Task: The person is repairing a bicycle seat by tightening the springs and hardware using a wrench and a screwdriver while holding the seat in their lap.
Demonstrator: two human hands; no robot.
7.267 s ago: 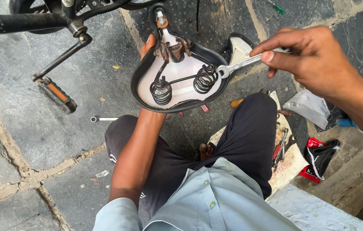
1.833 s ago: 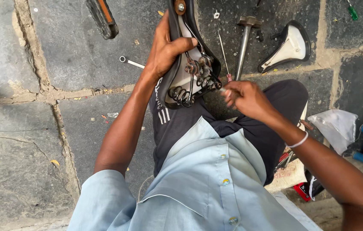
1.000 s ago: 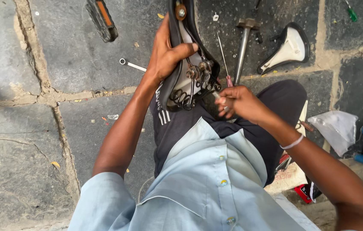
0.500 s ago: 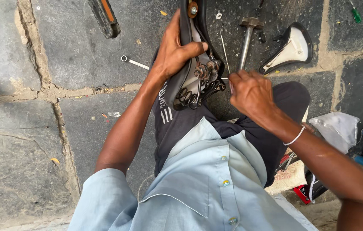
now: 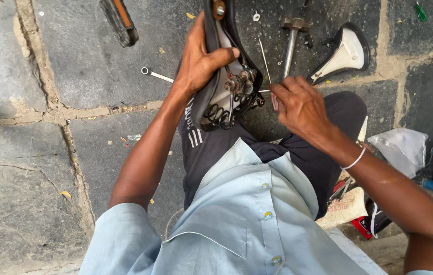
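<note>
Black saddle (image 5: 211, 76) gripped in our left hand (image 5: 201, 58); right hand (image 5: 298, 104) pinches a thin tool (image 5: 265, 90) at its springs (image 5: 224, 109). Slipping could jab our thumb.

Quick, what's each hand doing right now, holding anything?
Left hand: closed around the upturned bicycle saddle.
Right hand: fingers pinched on a thin metal tool at the saddle's springs; what tool it is cannot be told.

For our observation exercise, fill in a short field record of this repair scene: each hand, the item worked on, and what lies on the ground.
Left hand: grips bicycle saddle, underside springs showing
Right hand: at saddle's clamp, pinching a thin tool, kind unclear
Ground: stone paving
Nearby: small spanner, hammer, second saddle, pedal
</note>
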